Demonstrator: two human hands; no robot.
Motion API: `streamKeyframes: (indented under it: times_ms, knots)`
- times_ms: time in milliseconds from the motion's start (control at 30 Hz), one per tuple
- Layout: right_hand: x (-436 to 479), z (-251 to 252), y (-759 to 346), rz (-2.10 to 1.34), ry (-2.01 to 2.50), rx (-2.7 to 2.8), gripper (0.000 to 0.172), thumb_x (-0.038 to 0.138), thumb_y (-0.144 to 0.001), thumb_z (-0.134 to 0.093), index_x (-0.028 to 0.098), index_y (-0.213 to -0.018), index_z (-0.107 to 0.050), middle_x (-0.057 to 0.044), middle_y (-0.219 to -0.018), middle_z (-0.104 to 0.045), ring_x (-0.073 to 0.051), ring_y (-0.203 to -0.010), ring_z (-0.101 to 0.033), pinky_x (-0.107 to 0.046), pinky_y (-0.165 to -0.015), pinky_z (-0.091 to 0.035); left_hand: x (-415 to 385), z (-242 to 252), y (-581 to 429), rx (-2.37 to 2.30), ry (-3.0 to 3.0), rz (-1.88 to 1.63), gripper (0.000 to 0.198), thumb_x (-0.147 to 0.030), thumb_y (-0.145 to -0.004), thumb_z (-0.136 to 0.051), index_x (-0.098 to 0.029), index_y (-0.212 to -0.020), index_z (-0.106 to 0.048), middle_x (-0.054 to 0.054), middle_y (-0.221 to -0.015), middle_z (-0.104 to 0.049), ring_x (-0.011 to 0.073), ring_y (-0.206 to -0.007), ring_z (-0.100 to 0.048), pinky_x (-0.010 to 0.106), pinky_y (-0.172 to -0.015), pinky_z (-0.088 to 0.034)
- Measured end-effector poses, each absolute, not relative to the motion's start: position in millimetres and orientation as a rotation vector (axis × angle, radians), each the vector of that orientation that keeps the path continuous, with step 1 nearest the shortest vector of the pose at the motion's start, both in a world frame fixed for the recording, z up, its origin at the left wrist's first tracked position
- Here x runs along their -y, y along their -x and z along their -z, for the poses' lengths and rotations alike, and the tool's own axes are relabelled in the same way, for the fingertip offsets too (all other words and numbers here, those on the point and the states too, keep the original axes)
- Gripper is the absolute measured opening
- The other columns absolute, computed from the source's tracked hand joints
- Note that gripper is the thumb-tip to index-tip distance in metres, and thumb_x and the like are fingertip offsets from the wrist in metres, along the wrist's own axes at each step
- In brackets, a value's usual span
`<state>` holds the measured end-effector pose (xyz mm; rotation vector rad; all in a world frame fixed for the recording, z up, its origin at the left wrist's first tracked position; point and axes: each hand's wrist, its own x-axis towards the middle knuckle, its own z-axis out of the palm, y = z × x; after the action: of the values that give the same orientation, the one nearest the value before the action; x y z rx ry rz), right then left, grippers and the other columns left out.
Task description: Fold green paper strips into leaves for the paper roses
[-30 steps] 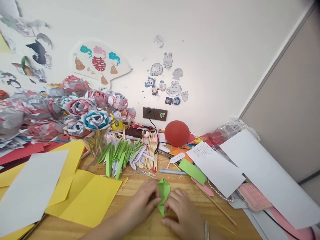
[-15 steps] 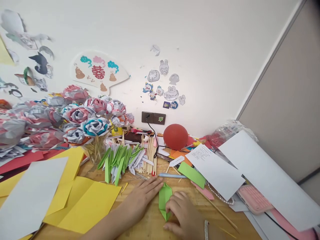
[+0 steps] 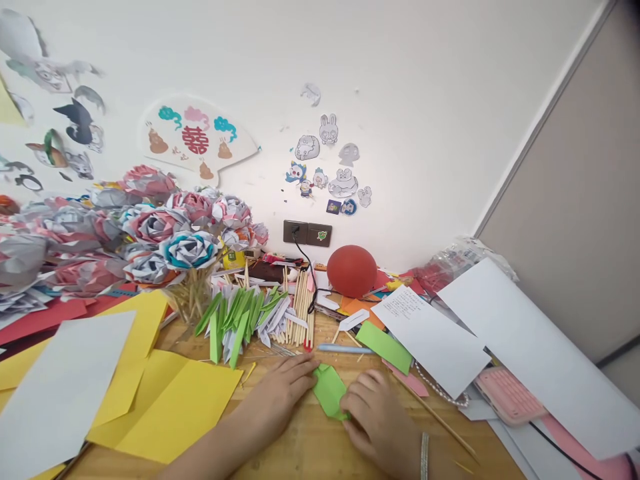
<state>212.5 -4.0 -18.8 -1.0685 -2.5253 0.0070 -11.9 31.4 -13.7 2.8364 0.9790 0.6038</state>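
A small folded piece of green paper (image 3: 329, 391) lies tilted on the wooden table between my hands. My left hand (image 3: 283, 393) rests palm down, its fingers stretched out and their tips at the paper's upper left edge. The fingers of my right hand (image 3: 373, 417) are curled, and thumb and fingertips pinch the paper's lower right corner. A bracelet circles my right wrist. Just behind, a light blue pen (image 3: 345, 349) and a flat green strip (image 3: 385, 347) lie on the table.
Folded green and white strips (image 3: 240, 323) and wooden sticks (image 3: 301, 303) stand behind my left hand. Paper flowers (image 3: 187, 250) and yellow sheets (image 3: 175, 400) are at left. A red balloon (image 3: 351, 271), white sheets (image 3: 430, 340) and a pink calculator-like object (image 3: 509, 395) are at right.
The green paper has turned, its lower end swinging right. My right hand has shifted slightly right with that corner, and my left hand has drawn back a little to the left.
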Motion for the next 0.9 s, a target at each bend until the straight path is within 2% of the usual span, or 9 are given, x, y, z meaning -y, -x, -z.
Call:
streamKeyframes:
  times_ms: [167, 267, 333, 533, 600, 733, 900]
  knots:
    - [0.6, 10.2, -219.2, 0.176, 1.121, 2.561, 0.012, 0.01, -0.081, -0.047, 0.02, -0.078, -0.054, -0.003, -0.076, -0.058, -0.019, -0.072, -0.044, -0.036, -0.07, -0.031, -29.9, 17.2, 10.2, -1.031, -2.849, -0.701, 0.023, -0.007, -0.087, -0.044, -0.019, -0.101, -0.058, 0.007, -0.11, -0.064, 0.0201, -0.105, -0.056, 0.035, -0.092, -0.046]
    - [-0.7, 12.6, -220.8, 0.151, 1.093, 2.54, 0.006, 0.018, -0.083, -0.055, 0.02, -0.077, -0.054, -0.001, -0.077, -0.058, -0.018, -0.073, -0.045, -0.035, -0.07, -0.032, -30.8, 19.5, 9.5, -1.001, -2.868, -0.724, 0.019, -0.012, -0.091, -0.041, -0.019, -0.1, -0.056, 0.005, -0.1, -0.064, 0.0182, -0.097, -0.058, 0.032, -0.088, -0.047]
    - [-1.9, 16.6, -221.7, 0.149, 1.085, 2.479, 0.01, 0.024, -0.08, -0.062, 0.019, -0.076, -0.054, 0.0, -0.077, -0.058, -0.018, -0.073, -0.045, -0.034, -0.07, -0.032, -31.7, 20.5, 9.4, -1.0, -2.891, -0.738, 0.019, -0.016, -0.092, -0.038, -0.019, -0.096, -0.056, 0.005, -0.093, -0.064, 0.0183, -0.09, -0.059, 0.032, -0.082, -0.049]
    - [-4.8, 23.2, -222.5, 0.213, 1.071, 2.418, 0.014, 0.022, -0.081, -0.062, 0.019, -0.071, -0.053, 0.001, -0.072, -0.057, -0.017, -0.071, -0.045, -0.032, -0.069, -0.033, -30.3, 18.8, 8.3, -1.017, -2.925, -0.738, 0.026, -0.017, -0.092, -0.037, -0.018, -0.073, -0.055, 0.002, -0.073, -0.058, 0.016, -0.07, -0.056, 0.026, -0.065, -0.047]
    - [-4.7, 22.6, -222.3, 0.206, 1.052, 2.406, 0.013, 0.02, -0.081, -0.061, 0.019, -0.072, -0.053, 0.001, -0.072, -0.058, -0.017, -0.07, -0.045, -0.032, -0.068, -0.033, -29.2, 17.8, 8.2, -1.029, -2.935, -0.724, 0.023, -0.016, -0.09, -0.041, -0.018, -0.071, -0.054, 0.002, -0.072, -0.057, 0.0166, -0.07, -0.055, 0.027, -0.065, -0.048]
    - [-6.1, 21.1, -223.3, 0.207, 1.051, 2.35, 0.008, 0.015, -0.082, -0.058, 0.018, -0.075, -0.054, -0.001, -0.075, -0.059, -0.018, -0.071, -0.046, -0.032, -0.067, -0.035, -28.8, 17.0, 9.2, -1.026, -2.888, -0.704, 0.007, -0.017, -0.086, -0.051, -0.018, -0.084, -0.057, 0.005, -0.087, -0.061, 0.0194, -0.082, -0.058, 0.03, -0.073, -0.049]
    - [-12.6, 22.2, -224.4, 0.158, 1.14, 2.321, 0.011, 0.009, -0.084, -0.053, 0.017, -0.078, -0.056, -0.002, -0.077, -0.06, -0.018, -0.075, -0.05, -0.032, -0.07, -0.039, -30.3, 21.5, 8.2, -0.993, -2.86, -0.698, 0.01, -0.016, -0.087, -0.049, -0.018, -0.088, -0.058, 0.005, -0.091, -0.063, 0.0197, -0.09, -0.059, 0.032, -0.082, -0.049]
